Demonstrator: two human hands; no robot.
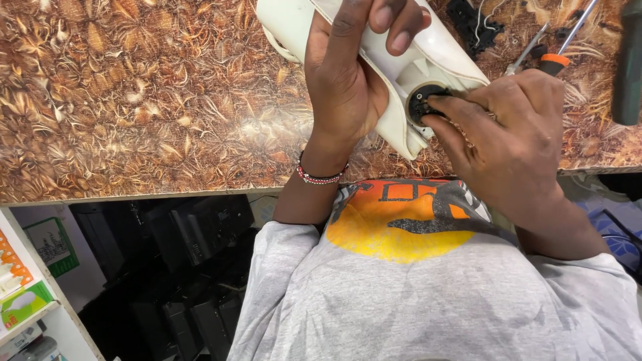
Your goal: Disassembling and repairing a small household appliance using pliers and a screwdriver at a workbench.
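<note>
My left hand grips a cream-white plastic appliance housing held over the patterned brown table, fingers wrapped over its top edge. My right hand presses its fingertips on a small round black part set in an opening at the housing's near end. A beaded bracelet circles my left wrist.
A screwdriver with an orange-and-black handle and another metal-shafted tool lie at the table's back right, beside a black part with wires. A dark cylindrical object stands at the right edge. Dark equipment sits under the table.
</note>
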